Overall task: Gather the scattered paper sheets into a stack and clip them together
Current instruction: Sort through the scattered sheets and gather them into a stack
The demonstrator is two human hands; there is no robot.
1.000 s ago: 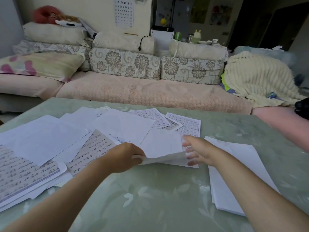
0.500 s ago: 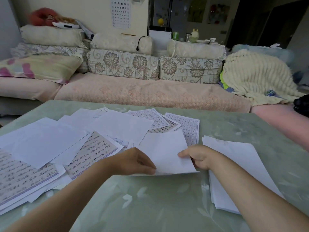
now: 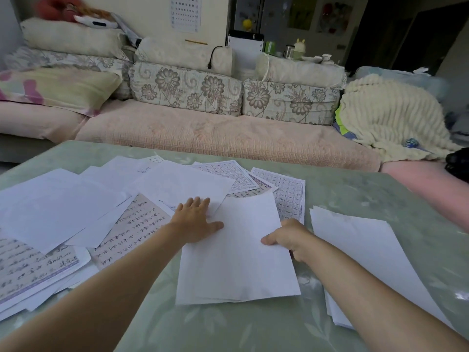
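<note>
Just left of the neat white paper stack (image 3: 368, 250) on the glossy pale-green leaf-patterned table (image 3: 253, 331), a few thin blank white sheets (image 3: 236, 262) lie flat, edges uneven. Right hand (image 3: 286, 240) pinches their right edge; left hand (image 3: 195, 222), earlier gripping, now presses flat, fingers spread. Bare tabletop lies nearer the person. Scattered printed sheets (image 3: 63, 212) overlap farther left.

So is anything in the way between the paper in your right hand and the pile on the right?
Nothing visible. The right hand pinches the blank sheet at its right edge; only bare green table lies between it and the stack. The left hand rests flat on the sheet's far corner.
</note>
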